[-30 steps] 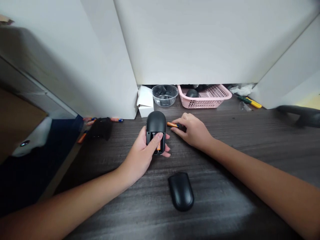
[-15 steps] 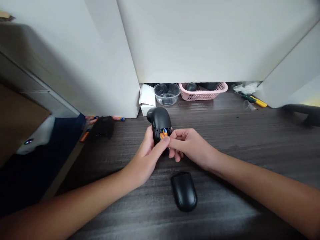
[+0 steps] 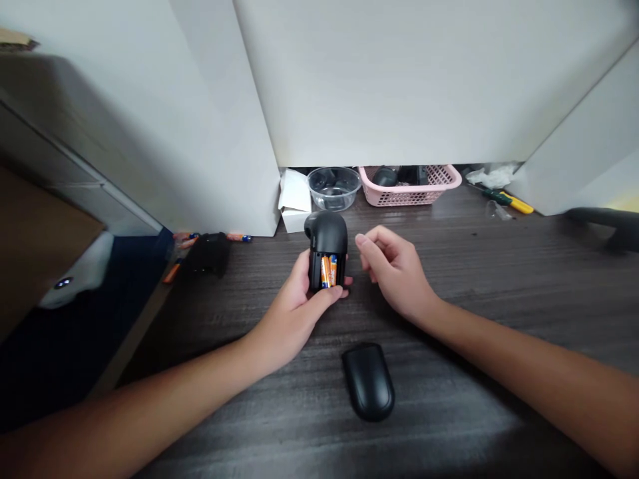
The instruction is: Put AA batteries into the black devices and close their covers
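Note:
My left hand (image 3: 294,309) is closed around a black rounded battery-powered device (image 3: 327,233), its kind not clear, held tilted above the table. The battery compartment faces me, uncovered. Two orange-and-blue batteries (image 3: 329,271) lie side by side in it, and my left thumb rests at their lower end. Just right of the device is my right hand (image 3: 394,269), apart from it, fingers curled in with the thumb against them and nothing visible in them. Nearer to me, a smooth black cover (image 3: 369,382) rests on the table.
Along the back wall stand a white box (image 3: 295,199), a clear plastic bowl (image 3: 333,189) and a pink basket (image 3: 409,189) with black items. A yellow-green handled tool (image 3: 516,201) lies at the right. Loose batteries (image 3: 238,237) and a black object (image 3: 206,253) lie at the left.
My right hand has pulled away from the batteries to the right. The batteries now sit flatter in the compartment, and the device has shifted slightly right and turned more upright.

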`<state>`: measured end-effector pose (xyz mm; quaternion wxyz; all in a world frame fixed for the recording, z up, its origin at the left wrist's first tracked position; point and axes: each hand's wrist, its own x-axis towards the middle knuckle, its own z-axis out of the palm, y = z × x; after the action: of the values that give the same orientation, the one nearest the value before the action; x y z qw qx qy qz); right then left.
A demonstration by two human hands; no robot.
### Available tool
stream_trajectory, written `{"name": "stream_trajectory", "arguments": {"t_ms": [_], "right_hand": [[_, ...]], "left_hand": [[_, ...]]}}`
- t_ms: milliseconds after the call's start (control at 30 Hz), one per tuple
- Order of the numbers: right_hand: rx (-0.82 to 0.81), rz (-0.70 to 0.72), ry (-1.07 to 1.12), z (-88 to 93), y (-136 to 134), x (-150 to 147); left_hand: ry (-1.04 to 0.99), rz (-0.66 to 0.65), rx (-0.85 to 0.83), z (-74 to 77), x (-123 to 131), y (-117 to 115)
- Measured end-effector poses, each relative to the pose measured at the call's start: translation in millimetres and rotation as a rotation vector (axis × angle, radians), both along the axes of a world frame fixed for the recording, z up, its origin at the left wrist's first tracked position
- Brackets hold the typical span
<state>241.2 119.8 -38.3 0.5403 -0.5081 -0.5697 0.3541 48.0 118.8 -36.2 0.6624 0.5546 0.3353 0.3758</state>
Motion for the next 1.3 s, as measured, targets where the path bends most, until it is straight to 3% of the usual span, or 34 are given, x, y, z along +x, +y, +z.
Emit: {"name": "stream_trajectory", "arguments": {"t_ms": [233, 433, 600, 867, 1000, 1300], "right_hand": [[-0.050, 0.116, 0.087, -10.2, 6.5, 2.6], [-0.076, 0.120, 0.111, -6.8, 4.2, -0.1], [-0.068, 0.125, 0.154, -3.2, 1.1, -1.7], [0.221, 0.085, -0.123, -4.6, -3.0, 6.3], [0.380, 0.153, -0.243, -2.3, -5.1, 9.4], [0.381, 0.194, -0.300, -10.2, 1.8, 15.0]], "left_hand": [[0.193, 0.019, 0.231, -6.3, -4.7, -2.8], [0.390, 0.125, 0.428, -3.9, -9.5, -0.5], [0.455, 0.113, 0.599, -5.1, -9.8, 2.1], [0.453, 0.089, 0.472, -5.1, -10.1, 1.3], [0.435, 0.065, 0.437, 0.5, -10.6, -1.0], [0.360, -0.002, 0.365, 0.9, -7.3, 3.4]]}}
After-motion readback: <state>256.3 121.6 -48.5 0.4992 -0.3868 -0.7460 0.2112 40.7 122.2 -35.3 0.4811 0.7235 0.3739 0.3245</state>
